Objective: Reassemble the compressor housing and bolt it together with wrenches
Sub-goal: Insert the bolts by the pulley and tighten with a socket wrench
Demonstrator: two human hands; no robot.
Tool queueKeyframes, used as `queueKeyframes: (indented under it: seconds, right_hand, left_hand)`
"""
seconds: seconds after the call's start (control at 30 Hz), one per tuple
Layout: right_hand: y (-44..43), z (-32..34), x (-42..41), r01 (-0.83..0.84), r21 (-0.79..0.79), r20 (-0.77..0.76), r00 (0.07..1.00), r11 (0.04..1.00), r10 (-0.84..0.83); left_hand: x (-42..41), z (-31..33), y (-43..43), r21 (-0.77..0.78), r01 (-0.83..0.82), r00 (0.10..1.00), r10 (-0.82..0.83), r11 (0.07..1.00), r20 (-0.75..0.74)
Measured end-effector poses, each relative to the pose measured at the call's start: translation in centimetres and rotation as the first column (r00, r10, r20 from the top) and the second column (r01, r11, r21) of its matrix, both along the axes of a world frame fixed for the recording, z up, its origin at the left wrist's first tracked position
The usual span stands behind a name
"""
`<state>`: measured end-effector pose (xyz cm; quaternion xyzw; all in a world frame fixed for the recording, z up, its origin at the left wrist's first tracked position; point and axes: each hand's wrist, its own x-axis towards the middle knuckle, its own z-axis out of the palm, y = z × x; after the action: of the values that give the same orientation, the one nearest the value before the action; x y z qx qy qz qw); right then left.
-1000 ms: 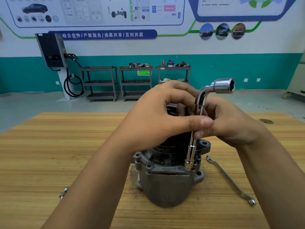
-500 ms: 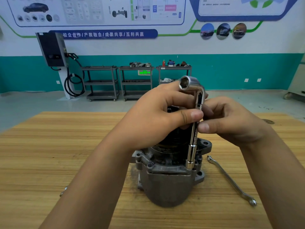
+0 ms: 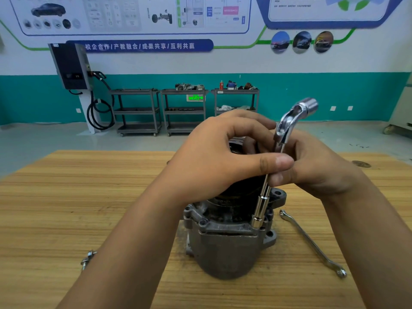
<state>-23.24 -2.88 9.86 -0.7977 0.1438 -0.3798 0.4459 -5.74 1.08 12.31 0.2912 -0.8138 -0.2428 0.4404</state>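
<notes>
Housing (image 3: 227, 248) top behind left hand (image 3: 214, 166), right hand (image 3: 318, 168), both on socket wrench (image 3: 260, 208).

Colour and pattern log, bench view.

Worktop (image 3: 66, 208): honey-yellow wood with fine brown grain streaks running side to side. Compressor housing (image 3: 227, 253), centre, toward the near edge: dull mid-grey cast metal, darker smudges on the flange, black in the upper part. Socket wrench (image 3: 261, 208) standing on it: bright chrome with mirror highlights. Flat wrench (image 3: 312, 244), toward the right edge: plain silver. Small fitting (image 3: 88, 259), toward the left edge: silver, detail unclear. Wall (image 3: 367, 59): white above, teal band below, thin green line across the white. Banner (image 3: 145, 46): deep blue, white characters. Charger (image 3: 69, 65): black box and cable, white post. Trolleys (image 3: 138, 110): grey. Exit sign (image 3: 195, 98): bright green. Floor (image 3: 44, 139): pale grey.
</notes>
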Motion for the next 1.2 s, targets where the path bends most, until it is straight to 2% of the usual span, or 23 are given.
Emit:
queueKeyframes:
  seconds: [0.13,0.33,0.7,1.2]
  right_hand:
    - [0.05,0.21,0.32,0.010,-0.039,-0.018,1.000,0.999,-0.011]
    - [-0.40,0.06,-0.10,0.051,-0.031,-0.039,0.998,0.998,-0.052]
    - [-0.44,0.01,-0.46,-0.014,-0.048,-0.051,0.999,0.999,0.012]
    - [-0.29,-0.02,-0.02,0.036,-0.018,-0.063,0.997,0.999,-0.037]
  left_hand:
    - [0.00,-0.08,-0.06,-0.006,-0.031,0.999,0.031,1.000,-0.009]
    - [0.39,0.06,-0.29,0.006,0.030,0.999,-0.030,1.000,0.012]
    - [0.65,0.05,-0.29,0.053,0.045,0.999,-0.046,0.998,0.018]
    - [-0.30,-0.12,0.17,-0.022,-0.108,0.993,0.107,0.994,-0.047]
